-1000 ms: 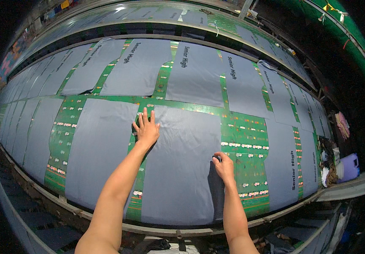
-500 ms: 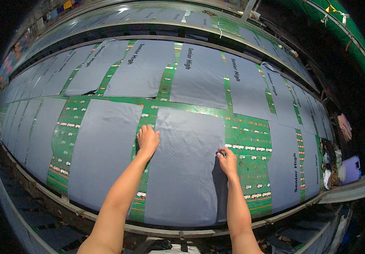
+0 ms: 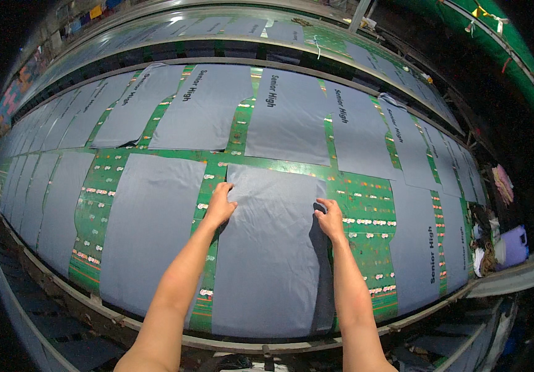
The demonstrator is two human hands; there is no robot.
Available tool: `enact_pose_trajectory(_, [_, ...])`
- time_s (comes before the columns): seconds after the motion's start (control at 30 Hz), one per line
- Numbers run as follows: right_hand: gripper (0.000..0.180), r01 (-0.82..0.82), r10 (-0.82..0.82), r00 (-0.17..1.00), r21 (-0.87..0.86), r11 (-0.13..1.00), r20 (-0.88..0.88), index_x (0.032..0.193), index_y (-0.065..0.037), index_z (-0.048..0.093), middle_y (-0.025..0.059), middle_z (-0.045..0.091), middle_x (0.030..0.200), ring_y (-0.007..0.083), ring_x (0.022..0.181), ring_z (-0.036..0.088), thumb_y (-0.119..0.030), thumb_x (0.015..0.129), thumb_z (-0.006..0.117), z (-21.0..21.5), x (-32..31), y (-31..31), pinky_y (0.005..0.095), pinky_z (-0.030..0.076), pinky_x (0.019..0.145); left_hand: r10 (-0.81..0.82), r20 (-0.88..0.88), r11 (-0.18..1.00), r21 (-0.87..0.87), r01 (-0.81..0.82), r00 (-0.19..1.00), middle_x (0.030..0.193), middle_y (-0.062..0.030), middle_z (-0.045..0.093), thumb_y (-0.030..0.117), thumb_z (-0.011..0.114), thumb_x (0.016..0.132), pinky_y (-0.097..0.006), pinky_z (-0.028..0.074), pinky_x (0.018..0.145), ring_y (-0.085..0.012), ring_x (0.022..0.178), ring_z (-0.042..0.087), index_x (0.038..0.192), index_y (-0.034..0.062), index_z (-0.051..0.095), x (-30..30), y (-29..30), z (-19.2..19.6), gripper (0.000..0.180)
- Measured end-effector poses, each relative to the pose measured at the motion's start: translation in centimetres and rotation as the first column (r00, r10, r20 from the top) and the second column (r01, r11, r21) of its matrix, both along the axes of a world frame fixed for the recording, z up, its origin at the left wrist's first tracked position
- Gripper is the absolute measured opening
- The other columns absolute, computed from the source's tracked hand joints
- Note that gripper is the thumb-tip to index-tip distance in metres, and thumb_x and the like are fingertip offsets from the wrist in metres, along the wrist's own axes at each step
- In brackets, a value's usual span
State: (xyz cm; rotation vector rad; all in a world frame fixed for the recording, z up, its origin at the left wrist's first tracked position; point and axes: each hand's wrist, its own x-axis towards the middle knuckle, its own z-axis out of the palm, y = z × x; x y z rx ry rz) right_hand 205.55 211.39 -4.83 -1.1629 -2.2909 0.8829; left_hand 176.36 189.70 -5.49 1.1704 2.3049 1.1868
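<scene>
A grey fabric panel (image 3: 273, 260) lies flat on the long green printing table (image 3: 366, 248), right in front of me. My left hand (image 3: 220, 206) lies palm down on the panel's upper left corner, fingers stretched toward the top edge. At the panel's upper right edge, my right hand (image 3: 331, 218) has its fingers curled on the cloth. A dark shadow runs under that right edge, so it looks slightly raised. Both forearms reach up from the lower edge of the view.
Several more grey panels (image 3: 149, 229) lie in rows on the table, some with dark lettering (image 3: 285, 118). The table's metal front rail (image 3: 403, 319) runs below my arms. A purple container (image 3: 515, 245) and bundled cloth (image 3: 502, 183) sit at the right end.
My left hand has slid from the panel's upper middle to its upper left corner, fingers drawn closer together. My right hand has moved up along the right edge.
</scene>
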Motion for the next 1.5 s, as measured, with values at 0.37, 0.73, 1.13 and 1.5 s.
enact_pose_trajectory(0.37, [0.053,-0.015,0.011,0.999,0.107,0.994,0.042,0.132,-0.001,0.060,0.0175,0.059,0.131,0.0329,0.123,0.057,-0.007,0.081,0.073,-0.8,-2.6,2.5,0.0387,0.046,0.106,0.020,-0.085,0.996,0.092,-0.012,0.996,0.135,-0.0201,0.056,-0.002,0.075,0.070,-0.038,0.044,0.109,-0.0354,0.127,0.054,0.131,-0.0015,0.059,-3.5,1.7,-0.8,0.063])
enact_pose_trajectory(0.73, [0.042,-0.076,0.077,0.997,-0.087,0.993,0.013,0.126,-0.003,0.062,0.0127,0.065,0.107,0.0201,0.084,0.062,-0.012,0.086,0.071,1.3,5.5,-3.3,0.0331,0.051,0.077,0.088,0.548,0.996,-0.077,-0.055,0.832,0.115,-0.0116,0.063,0.007,0.070,0.085,-0.033,0.054,0.085,-0.0217,0.097,0.064,0.115,0.0016,0.067,3.6,-8.7,4.3,0.030])
enact_pose_trajectory(1.13, [0.034,0.016,-0.030,0.999,-0.400,0.916,-0.028,0.108,-0.002,0.068,0.0066,0.070,0.096,0.0155,0.083,0.064,-0.010,0.077,0.079,1.9,19.4,-15.8,0.0308,0.052,0.076,0.039,0.370,0.981,-0.189,0.034,0.928,0.108,-0.0073,0.062,0.001,0.074,0.078,-0.032,0.051,0.083,-0.0180,0.091,0.061,0.102,0.0012,0.071,16.5,-25.3,4.9,0.025])
enact_pose_trajectory(1.5, [0.043,-0.081,0.100,0.993,-0.287,0.954,0.054,0.115,-0.003,0.068,0.0108,0.064,0.100,0.0228,0.085,0.061,-0.005,0.074,0.079,3.0,22.0,-20.7,0.0324,0.050,0.078,0.266,0.420,0.958,-0.016,-0.286,0.868,0.117,-0.0058,0.067,-0.008,0.071,0.076,-0.027,0.051,0.082,-0.0140,0.086,0.060,0.114,-0.0017,0.071,18.5,-27.0,3.0,0.039])
